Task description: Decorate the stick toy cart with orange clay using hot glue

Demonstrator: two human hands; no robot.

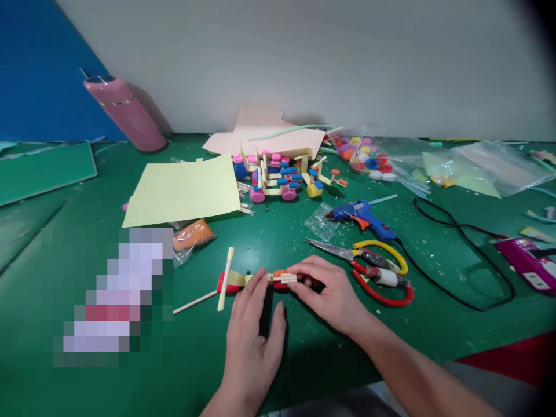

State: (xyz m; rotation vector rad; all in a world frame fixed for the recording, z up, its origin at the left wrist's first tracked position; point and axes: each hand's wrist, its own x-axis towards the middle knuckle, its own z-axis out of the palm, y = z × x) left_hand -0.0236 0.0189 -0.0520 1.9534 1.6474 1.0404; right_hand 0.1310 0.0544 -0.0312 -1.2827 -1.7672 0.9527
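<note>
1. Right hand (332,294) pinches slim pale wooden sticks (286,278) at three o'clock on the red-and-cream stick model (237,280)!
2. Left hand (254,333) touches the model, thumb spread away.
3. Blue plastic glue gun (374,220), model's two o'clock.

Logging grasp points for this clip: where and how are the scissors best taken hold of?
Probably by the looped handles, coming from the right: the scissors lie flat, both loops toward the right, the pointed blades toward the left.
</note>
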